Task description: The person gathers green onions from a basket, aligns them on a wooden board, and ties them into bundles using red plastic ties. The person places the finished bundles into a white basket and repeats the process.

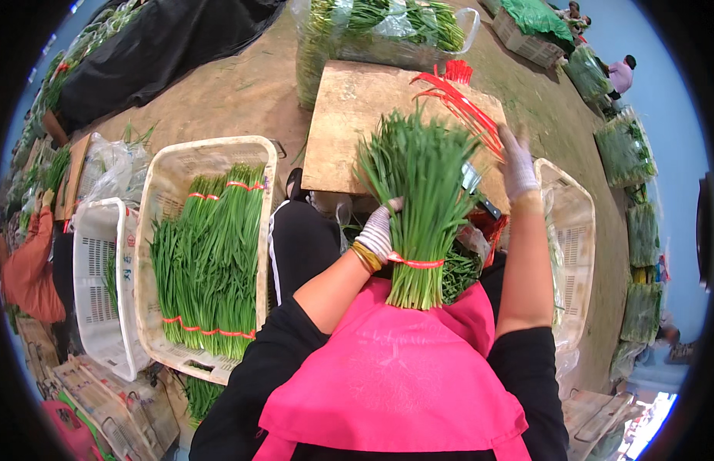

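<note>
My left hand, in a striped knit glove, grips a bundle of garlic chives from its left side. A red tie circles the bundle near its pale cut ends, which rest against my pink apron. My right hand, also gloved and blurred, is apart from the bundle, fingers spread, beside loose red ties on a wooden board. A knife with a black handle lies at the board's near right edge, its blade partly hidden by the leaves.
Left of me, a white plastic crate holds several tied chive bundles. Another crate stands at my right. Beyond the board is a plastic-wrapped stack of greens. A co-worker's orange sleeve shows at far left.
</note>
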`<state>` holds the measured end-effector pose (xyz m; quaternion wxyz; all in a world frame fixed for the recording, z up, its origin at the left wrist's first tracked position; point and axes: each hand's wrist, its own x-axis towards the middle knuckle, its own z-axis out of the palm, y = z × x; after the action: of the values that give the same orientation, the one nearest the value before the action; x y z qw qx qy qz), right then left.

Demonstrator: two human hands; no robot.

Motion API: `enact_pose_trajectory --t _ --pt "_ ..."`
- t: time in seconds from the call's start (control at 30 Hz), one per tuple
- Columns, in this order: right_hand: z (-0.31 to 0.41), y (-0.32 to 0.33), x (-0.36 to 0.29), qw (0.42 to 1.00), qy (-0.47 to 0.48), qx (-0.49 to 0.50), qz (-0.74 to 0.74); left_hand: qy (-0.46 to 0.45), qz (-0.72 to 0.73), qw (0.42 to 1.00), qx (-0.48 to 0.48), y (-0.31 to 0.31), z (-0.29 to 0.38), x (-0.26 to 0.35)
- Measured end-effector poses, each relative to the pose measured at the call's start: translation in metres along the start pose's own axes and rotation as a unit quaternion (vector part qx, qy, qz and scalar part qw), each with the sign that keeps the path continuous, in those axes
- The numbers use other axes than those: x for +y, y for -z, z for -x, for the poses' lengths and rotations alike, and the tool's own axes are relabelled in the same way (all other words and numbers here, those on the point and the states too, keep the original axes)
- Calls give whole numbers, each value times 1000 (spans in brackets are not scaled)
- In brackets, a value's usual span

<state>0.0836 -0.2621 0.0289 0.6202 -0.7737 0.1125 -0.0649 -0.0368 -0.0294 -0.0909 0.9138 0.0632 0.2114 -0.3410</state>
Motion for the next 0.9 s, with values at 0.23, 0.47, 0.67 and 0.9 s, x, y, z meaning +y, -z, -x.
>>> enact_pose_trajectory --t 0.23,0.47,0.67,0.9 --pt "132 28 29 776 515 -67 358 16 37 967 -252 -21 33 25" --pt "168 -18 -40 650 629 -211 370 63 50 933 -351 -57 90 -8" --pt "179 -66 -124 889 421 -179 -23 -206 -598 753 178 -89 228 65" --pt "209 -201 -176 850 163 -430 -258 -563 -436 699 -63 -103 263 62"
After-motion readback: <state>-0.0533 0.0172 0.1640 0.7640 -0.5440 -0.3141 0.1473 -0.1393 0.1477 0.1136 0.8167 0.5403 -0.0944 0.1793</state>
